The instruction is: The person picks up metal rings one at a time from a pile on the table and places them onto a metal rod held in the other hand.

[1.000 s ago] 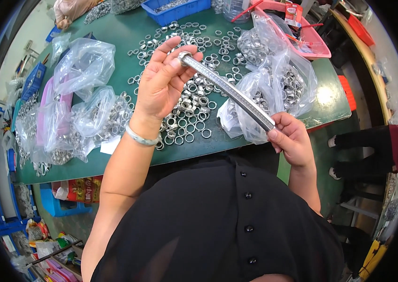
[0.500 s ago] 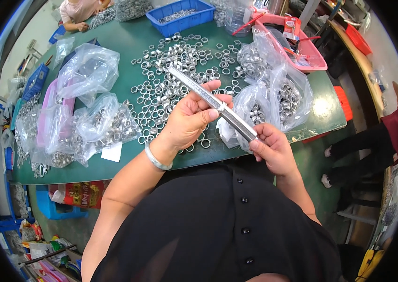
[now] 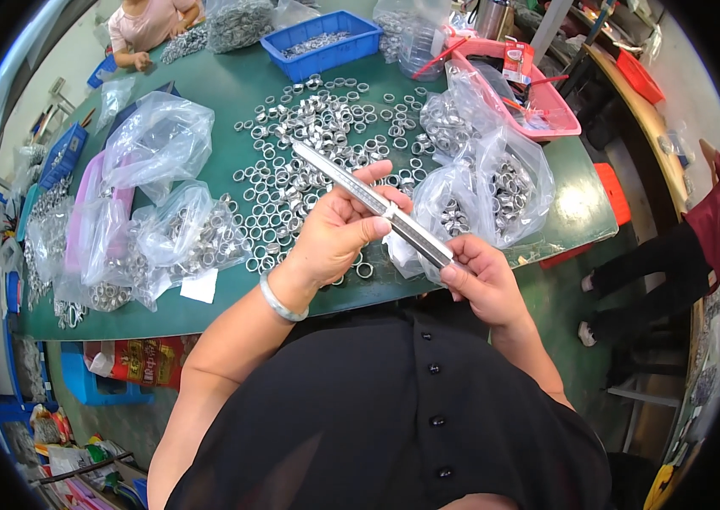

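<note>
A long tapered metal ring mandrel (image 3: 339, 176) with marks along its face lies slantwise between my hands, its thin end pointing to the far left. Around its middle is a narrow shiny metal ring (image 3: 390, 210). My left hand (image 3: 345, 225), with a pale bangle (image 3: 282, 299) at the wrist, has its thumb and fingers closed on either side of the mandrel at this ring. The thick end is gripped by my right hand (image 3: 481, 276). Beneath and beyond the mandrel, many loose metal rings (image 3: 275, 212) are spread over the green table (image 3: 224, 144).
Clear bags of rings (image 3: 509, 191) stand to the right and more bags (image 3: 186, 225) to the left. A blue bin (image 3: 322, 47) and a pink basket (image 3: 560, 110) stand farther back. One person (image 3: 152, 25) sits across the table; another (image 3: 674, 255) stands at right.
The whole view has shifted slightly, with the table appearing a little lower and left. Both hands keep their hold, and the ring stays around the middle of the mandrel.
</note>
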The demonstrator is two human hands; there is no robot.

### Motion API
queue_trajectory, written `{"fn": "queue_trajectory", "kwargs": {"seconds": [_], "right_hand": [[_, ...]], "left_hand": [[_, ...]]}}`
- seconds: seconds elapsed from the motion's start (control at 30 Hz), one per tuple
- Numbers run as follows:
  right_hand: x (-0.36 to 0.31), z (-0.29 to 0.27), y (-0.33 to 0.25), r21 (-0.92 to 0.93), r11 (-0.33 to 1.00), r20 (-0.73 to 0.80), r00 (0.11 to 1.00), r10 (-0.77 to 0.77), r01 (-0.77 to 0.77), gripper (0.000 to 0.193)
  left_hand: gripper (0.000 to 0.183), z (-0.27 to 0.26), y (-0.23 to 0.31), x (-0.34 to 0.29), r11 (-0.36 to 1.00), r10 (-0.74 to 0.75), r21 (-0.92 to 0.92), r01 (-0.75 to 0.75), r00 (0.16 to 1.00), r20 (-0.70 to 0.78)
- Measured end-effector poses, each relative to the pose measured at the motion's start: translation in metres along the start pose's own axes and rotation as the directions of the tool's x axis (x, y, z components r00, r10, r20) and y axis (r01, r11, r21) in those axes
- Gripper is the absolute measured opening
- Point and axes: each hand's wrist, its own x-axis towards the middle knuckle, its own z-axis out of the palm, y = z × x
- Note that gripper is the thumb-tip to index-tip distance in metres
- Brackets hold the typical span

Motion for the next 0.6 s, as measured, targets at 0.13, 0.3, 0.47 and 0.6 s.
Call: {"fn": "queue_trajectory", "kwargs": {"seconds": [0.13, 0.3, 0.47, 0.6], "right_hand": [[-0.001, 0.005, -0.006, -0.006, 1.000, 0.016, 1.000, -0.011, 0.011, 0.019], [0.000, 0.008, -0.020, -0.063, 0.998, 0.040, 0.999, -0.017, 0.019, 0.019], [0.002, 0.015, -0.028, -0.255, 0.964, 0.015, 0.997, -0.078, 0.079, 0.018], [0.007, 0.017, -0.030, -0.169, 0.982, 0.059, 0.995, -0.079, 0.088, 0.019]], "left_hand": [[0.055, 0.004, 0.007, 0.005, 0.997, 0.079, -0.012, -0.079, 0.996, -0.032], [0.060, 0.009, 0.013, 0.007, 0.989, 0.149, 0.021, -0.148, 0.987, -0.053], [0.056, 0.011, 0.023, 0.004, 0.988, 0.149, -0.023, -0.151, 0.985, -0.084], [0.061, 0.009, 0.032, 0.004, 0.982, 0.177, 0.082, -0.172, 0.982, -0.059]]}}
